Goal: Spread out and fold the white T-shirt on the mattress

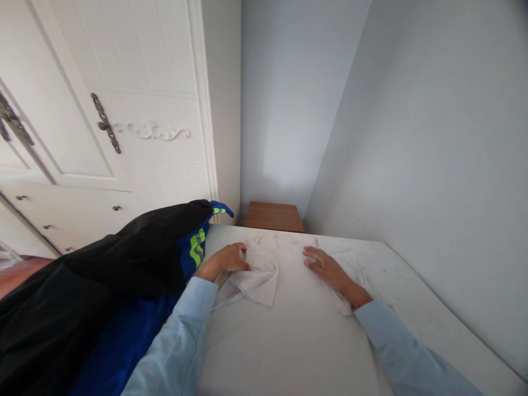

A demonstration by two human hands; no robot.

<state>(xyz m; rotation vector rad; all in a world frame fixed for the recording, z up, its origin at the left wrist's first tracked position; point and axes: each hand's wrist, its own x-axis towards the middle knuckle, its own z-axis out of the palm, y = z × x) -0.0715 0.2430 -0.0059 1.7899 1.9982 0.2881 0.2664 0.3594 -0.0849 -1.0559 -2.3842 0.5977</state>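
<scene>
A white T-shirt (289,319) is spread over the white bed surface, its neckline towards the far edge and one sleeve rumpled on the left. My left hand (225,260) is at that sleeve, its fingers and thumb curled in on the fabric. On the shirt's right shoulder area rests my right hand (330,271), fingers stretched out and a little apart, palm down. Part of the right sleeve is hidden under my right hand and wrist.
A black and blue garment pile (136,264) with yellow-green bands lies on the left. Behind it stands a white wardrobe (165,71). A brown wooden nightstand (274,216) is past the far edge of the bed (371,253). A grey wall (445,137) borders the right side.
</scene>
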